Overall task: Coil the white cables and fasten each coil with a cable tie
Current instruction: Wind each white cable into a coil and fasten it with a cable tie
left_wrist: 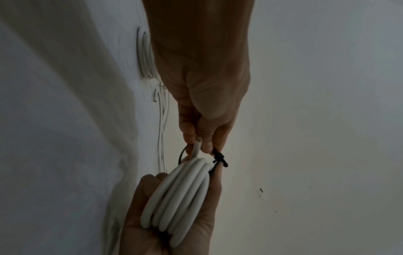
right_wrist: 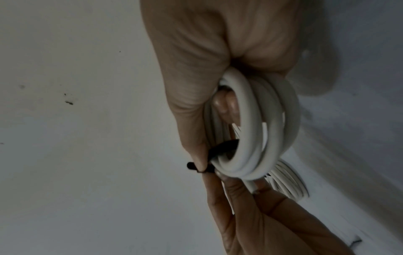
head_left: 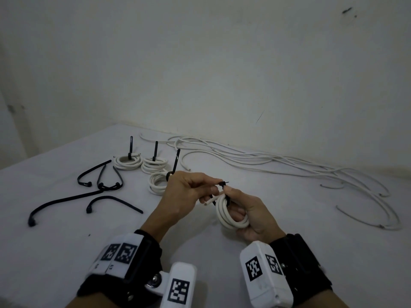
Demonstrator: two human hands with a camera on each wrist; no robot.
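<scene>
A small coil of white cable is held above the table, and my right hand grips it with fingers through the loop. A black cable tie wraps the top of the coil. My left hand pinches the tie at its head, right beside the right thumb. A short cable end sticks out below the left fingers. The left wrist view shows the coil in the right palm and the tie under my fingertips. In the right wrist view the tie crosses the coil.
Three tied coils lie at the table's back left, their tie tails sticking up. Several loose black cable ties lie to the left. Loose white cables run along the wall to the right.
</scene>
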